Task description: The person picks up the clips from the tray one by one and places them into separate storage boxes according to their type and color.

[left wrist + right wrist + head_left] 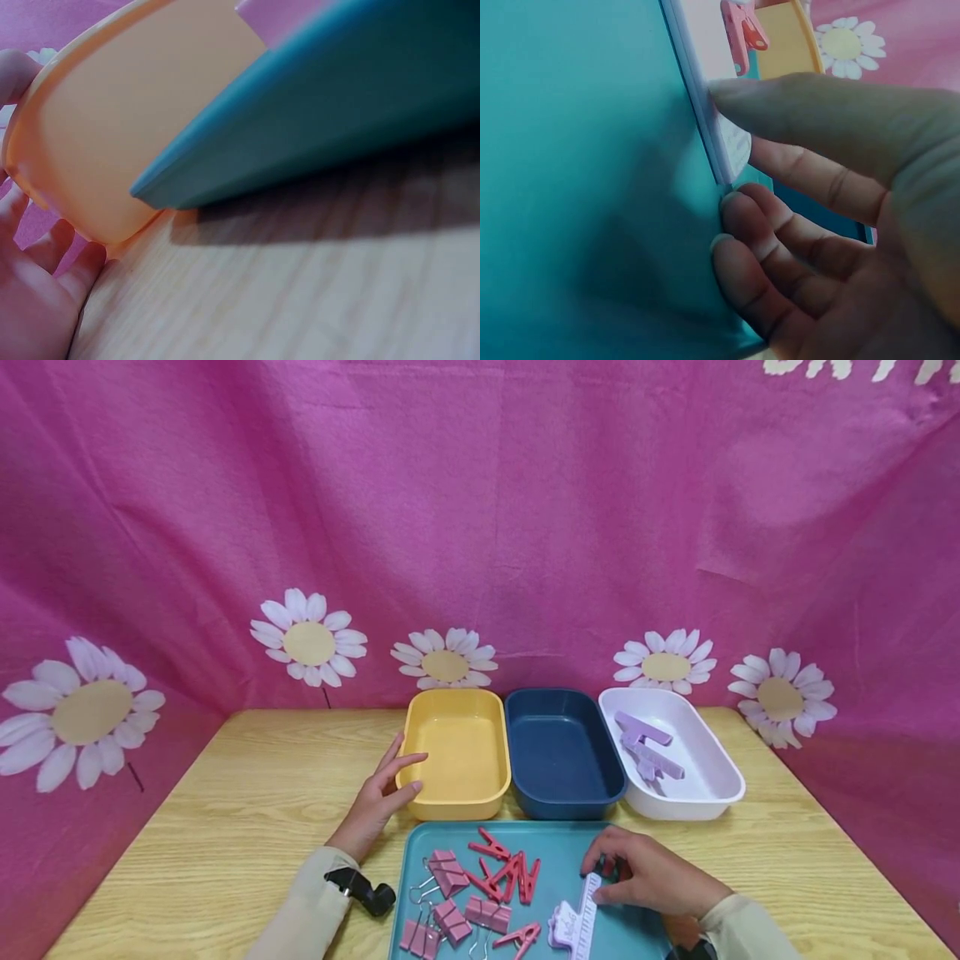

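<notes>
On the teal tray (555,843), my right hand (645,870) pinches a lilac clip with ruler markings (587,910). In the right wrist view the thumb lies on the edge of the lilac clip (705,97), while the index finger passes behind it. My left hand (378,797) rests at the left side of the yellow bin (453,810), relaxed fingers touching its rim and outer wall. Left of the lilac clip lie several red clothespins (528,881) and several pink binder clips (448,872).
Behind the tray, a navy bin (567,810) stands between the yellow bin and a white bin (712,781). Lilac clips (648,747) lie inside the white one. A magenta curtain with daisies (495,527) hangs behind the wooden table (300,760).
</notes>
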A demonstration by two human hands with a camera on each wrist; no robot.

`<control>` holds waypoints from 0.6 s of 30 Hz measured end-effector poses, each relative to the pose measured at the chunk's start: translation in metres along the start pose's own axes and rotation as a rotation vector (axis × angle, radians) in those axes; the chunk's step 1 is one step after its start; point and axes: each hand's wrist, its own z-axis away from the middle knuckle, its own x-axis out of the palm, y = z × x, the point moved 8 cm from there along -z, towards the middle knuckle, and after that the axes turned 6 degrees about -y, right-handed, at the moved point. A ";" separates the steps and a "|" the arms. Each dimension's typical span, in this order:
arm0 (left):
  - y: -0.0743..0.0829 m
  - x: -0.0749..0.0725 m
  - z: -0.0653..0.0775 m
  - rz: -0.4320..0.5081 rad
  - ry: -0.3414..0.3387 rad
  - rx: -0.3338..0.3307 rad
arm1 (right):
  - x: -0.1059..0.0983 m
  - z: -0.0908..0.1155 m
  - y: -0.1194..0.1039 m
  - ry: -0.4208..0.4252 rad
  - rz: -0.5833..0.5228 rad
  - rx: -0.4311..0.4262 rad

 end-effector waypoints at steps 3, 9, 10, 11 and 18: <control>0.001 0.000 0.000 -0.011 0.001 -0.007 | 0.000 0.002 -0.001 0.001 0.003 -0.024; -0.013 -0.003 -0.007 0.013 0.013 0.008 | -0.002 0.005 -0.003 0.018 -0.010 -0.070; -0.017 -0.004 -0.008 0.011 0.017 0.011 | -0.002 0.005 -0.003 0.013 -0.031 -0.071; -0.021 -0.005 -0.010 0.009 0.020 0.015 | -0.002 0.006 -0.003 0.009 -0.049 -0.076; -0.030 -0.007 -0.012 -0.012 0.032 0.041 | -0.005 0.012 -0.002 -0.026 -0.181 -0.074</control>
